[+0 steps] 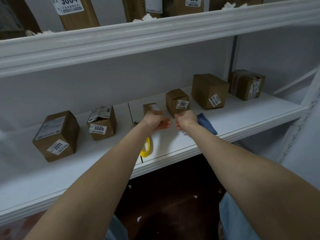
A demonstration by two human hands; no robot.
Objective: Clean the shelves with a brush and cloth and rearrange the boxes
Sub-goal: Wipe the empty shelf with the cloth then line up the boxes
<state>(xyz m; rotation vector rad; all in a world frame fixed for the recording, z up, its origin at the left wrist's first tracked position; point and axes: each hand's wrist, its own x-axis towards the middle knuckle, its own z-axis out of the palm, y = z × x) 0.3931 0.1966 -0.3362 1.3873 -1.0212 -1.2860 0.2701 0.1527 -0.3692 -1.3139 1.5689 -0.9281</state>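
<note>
Both arms were stretched out to the middle shelf, with the hands close together near its centre. The left hand sat right in front of the small box, touching or overlapping its lower front. Its fingers were curled in, but honestly I couldn't tell if they were gripping the box or just bunched up against it.

The right hand was also curled into a loose fist, right at the bottom front corner of the box marked 2007. I couldn't tell if it held anything either.

So each box lay just beyond its own hand, toward the back wall, with the left hand nearer the small one and the right hand nearer 2007.

The blue cloth lay flat on the shelf just to the right of the right wrist, its long side running toward the front edge. A yellow thing I took for the brush poked out from under the left forearm near the front lip, mostly hidden.

My guess is that shifting those two boxes comes next, and the cloth is the easier grab for the right hand.
</note>
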